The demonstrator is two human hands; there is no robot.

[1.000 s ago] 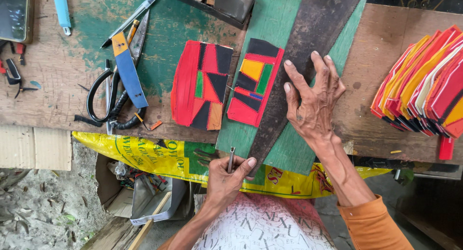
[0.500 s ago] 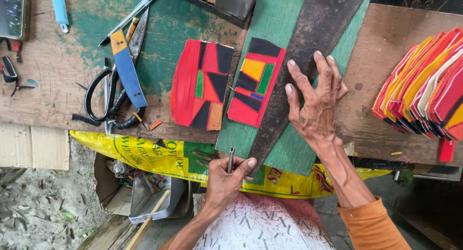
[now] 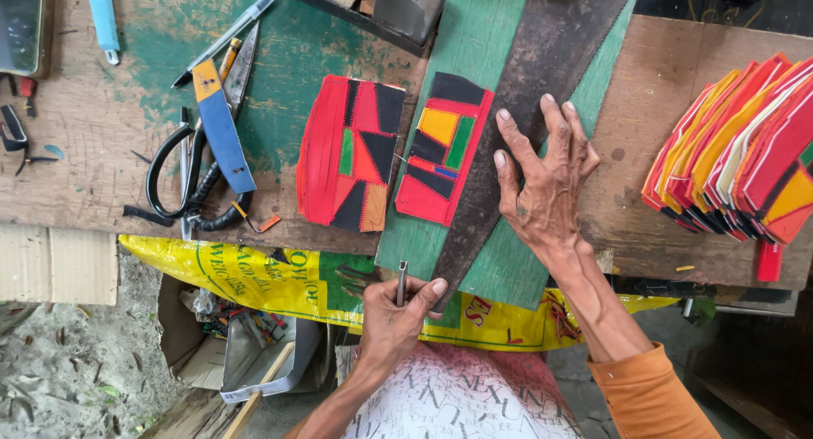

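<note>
My left hand [image 3: 396, 310] grips a thin metal rod-like tool [image 3: 401, 281] upright at the near edge of the bench. My right hand [image 3: 546, 176] lies flat, fingers spread, on a dark saw blade [image 3: 542, 75] that runs diagonally over a green board [image 3: 474, 41]. Just left of that hand a small patchwork piece [image 3: 440, 147] in red, black, yellow and green rests on the green board. A second, larger red patchwork piece [image 3: 351, 155] lies to its left on the worn wooden bench [image 3: 85, 151].
A stack of several red, yellow and white patchwork pieces [image 3: 745, 151] sits at the right. Black-handled scissors [image 3: 182, 176], a blue utility knife [image 3: 222, 126] and a pen [image 3: 224, 37] lie at the left. A yellow printed sack [image 3: 279, 278] hangs under the bench edge.
</note>
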